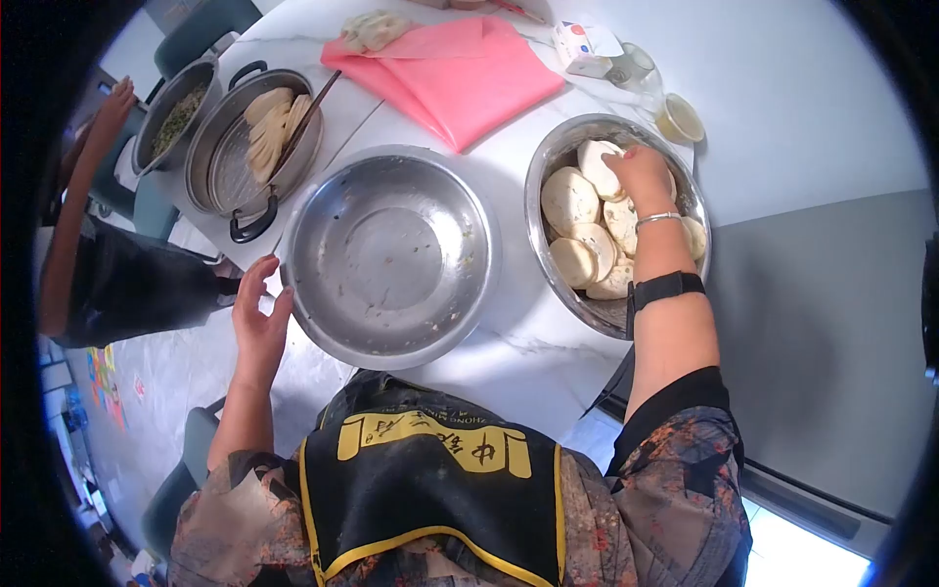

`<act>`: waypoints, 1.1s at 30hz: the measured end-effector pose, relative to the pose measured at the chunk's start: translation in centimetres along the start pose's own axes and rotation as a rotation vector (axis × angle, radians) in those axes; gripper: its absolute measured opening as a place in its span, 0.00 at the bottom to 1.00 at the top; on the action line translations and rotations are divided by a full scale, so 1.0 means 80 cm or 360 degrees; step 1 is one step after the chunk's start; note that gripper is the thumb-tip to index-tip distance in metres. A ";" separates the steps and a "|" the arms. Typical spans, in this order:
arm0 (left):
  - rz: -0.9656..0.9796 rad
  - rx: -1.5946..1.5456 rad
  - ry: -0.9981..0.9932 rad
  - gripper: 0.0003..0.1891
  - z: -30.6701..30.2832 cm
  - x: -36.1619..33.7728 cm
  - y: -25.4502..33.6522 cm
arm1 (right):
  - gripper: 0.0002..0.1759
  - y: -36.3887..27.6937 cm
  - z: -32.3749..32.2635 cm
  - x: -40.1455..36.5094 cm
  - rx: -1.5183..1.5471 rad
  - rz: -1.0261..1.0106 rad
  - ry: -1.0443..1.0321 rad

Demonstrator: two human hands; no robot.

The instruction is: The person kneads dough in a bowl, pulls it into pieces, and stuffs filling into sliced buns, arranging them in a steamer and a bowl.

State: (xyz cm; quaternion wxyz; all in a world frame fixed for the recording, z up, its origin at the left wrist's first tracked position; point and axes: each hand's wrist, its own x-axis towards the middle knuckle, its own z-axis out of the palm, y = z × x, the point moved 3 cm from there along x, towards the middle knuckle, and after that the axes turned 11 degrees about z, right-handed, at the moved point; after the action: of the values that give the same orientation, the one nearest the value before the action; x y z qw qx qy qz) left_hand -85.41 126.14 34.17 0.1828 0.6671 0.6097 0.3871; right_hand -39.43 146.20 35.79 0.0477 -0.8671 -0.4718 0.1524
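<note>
A wide steel bowl [391,259] with small food bits stuck to its inside stands before me. My left hand [261,313] is at its left rim, fingers apart and holding nothing. At the right, an oval steel basin [538,235] holds several round, flat, pale dough pieces [570,201]. My right hand [641,176] reaches into this basin, with its fingers closed on the edge of a dough piece [599,168] near the far side.
A steamer pot [220,157] with folded dough and a wooden stick stands at the back left, beside a pot of chopped greens [176,127]. Behind lie a pink sheet [469,73], a small box [582,49] and glass jars [634,67]. Another person [127,284] stands at the left.
</note>
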 end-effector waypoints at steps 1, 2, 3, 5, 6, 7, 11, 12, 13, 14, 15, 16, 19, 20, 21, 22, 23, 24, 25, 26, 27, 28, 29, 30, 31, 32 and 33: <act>-0.0017 0.0004 0.0000 0.21 0.000 -0.001 0.002 | 0.23 -0.003 0.000 0.000 -0.0018 0.0018 0.0011; -0.0040 0.0021 -0.0008 0.21 0.000 -0.001 0.005 | 0.23 -0.007 -0.002 -0.004 -0.0055 0.0032 0.0034; -0.0063 0.0037 -0.0017 0.21 0.000 -0.002 0.007 | 0.23 -0.008 0.001 -0.003 -0.0067 0.0022 0.0024; -0.0081 0.0048 -0.0011 0.20 0.001 -0.002 0.010 | 0.23 -0.006 0.003 0.004 -0.0097 0.0005 0.0012; -0.0075 0.0044 0.0003 0.19 0.003 -0.003 0.011 | 0.23 -0.005 0.004 0.006 -0.0117 -0.0019 0.0016; -0.0068 0.0039 0.0017 0.18 0.003 -0.004 0.012 | 0.22 -0.005 0.006 0.010 -0.0118 -0.0019 0.0015; -0.0073 0.0100 0.0024 0.18 0.003 -0.011 0.013 | 0.21 0.003 0.012 0.023 -0.0058 -0.0112 -0.0011; -0.0076 0.0119 0.0014 0.19 0.002 -0.013 0.011 | 0.21 0.005 0.011 0.026 -0.0030 -0.0159 -0.0025; -0.0078 0.0139 0.0005 0.19 0.001 -0.015 0.010 | 0.20 0.007 0.011 0.029 -0.0036 -0.0168 -0.0049; -0.0127 0.0134 0.0020 0.20 0.001 -0.018 0.007 | 0.20 0.008 0.010 0.030 -0.0042 -0.0175 -0.0073; -0.0177 0.0130 0.0033 0.20 0.001 -0.021 0.005 | 0.20 0.009 0.009 0.030 -0.0047 -0.0181 -0.0099; -0.0224 0.0127 0.0046 0.21 0.002 -0.023 0.001 | 0.20 0.011 0.008 0.029 -0.0034 -0.0200 -0.0051; -0.0570 -0.0111 0.0016 0.23 0.008 -0.036 -0.033 | 0.18 0.016 0.021 0.033 0.0071 -0.0261 0.0119; -0.0653 -0.0321 0.0066 0.24 0.011 -0.037 -0.031 | 0.17 0.009 0.014 0.021 -0.0006 -0.0398 0.0161; -0.0729 -0.0494 0.0077 0.25 0.013 -0.037 -0.028 | 0.17 0.010 0.012 0.021 0.0100 -0.0425 0.0105; -0.0774 -0.0615 0.0119 0.25 0.018 -0.042 -0.036 | 0.19 0.009 0.005 0.015 0.0113 -0.0338 0.0031; -0.0860 -0.0818 0.0084 0.25 0.023 -0.046 -0.039 | 0.20 0.006 -0.006 0.001 0.0187 -0.0352 0.0116; -0.1026 -0.0940 0.0060 0.25 0.029 -0.045 -0.029 | 0.22 0.008 -0.014 -0.006 0.0187 -0.0370 0.0228; -0.1148 -0.0949 -0.0221 0.24 0.035 -0.045 -0.039 | 0.22 0.018 -0.019 0.001 0.0258 -0.0451 0.0265; -0.1212 -0.1106 -0.0197 0.25 0.040 -0.044 -0.026 | 0.21 0.024 -0.021 0.000 0.0330 -0.0532 0.0296; -0.1343 -0.1126 -0.0326 0.28 0.045 -0.045 -0.025 | 0.17 0.013 -0.041 -0.031 0.0442 -0.0495 0.0291; -0.1343 -0.1176 -0.0298 0.32 0.060 -0.059 -0.051 | 0.13 0.026 -0.043 -0.018 0.0595 -0.0630 0.0424; -0.1457 -0.1122 -0.0305 0.33 0.053 -0.052 -0.031 | 0.10 0.022 -0.057 -0.033 0.0767 -0.0623 0.0451; -0.1493 -0.1252 -0.0334 0.32 0.062 -0.056 -0.035 | 0.10 0.029 -0.065 -0.038 0.0879 -0.0664 0.0600; -0.1524 -0.1396 -0.0391 0.31 0.072 -0.058 -0.041 | 0.10 0.030 -0.061 -0.039 0.0947 -0.0676 0.0490; -0.1509 -0.1574 -0.0445 0.30 0.073 -0.053 -0.034 | 0.10 0.034 -0.052 -0.041 0.0998 -0.0674 0.0384; -0.1500 -0.1754 -0.0530 0.29 0.070 -0.051 -0.025 | 0.10 0.038 -0.044 -0.056 0.0765 -0.0713 0.0436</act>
State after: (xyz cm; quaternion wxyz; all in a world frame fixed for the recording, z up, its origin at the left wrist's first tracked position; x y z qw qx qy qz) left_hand -82.42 123.87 28.01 0.7276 0.1964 0.5129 0.4111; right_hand -38.13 141.00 39.45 0.3455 -0.7185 -0.5902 0.1271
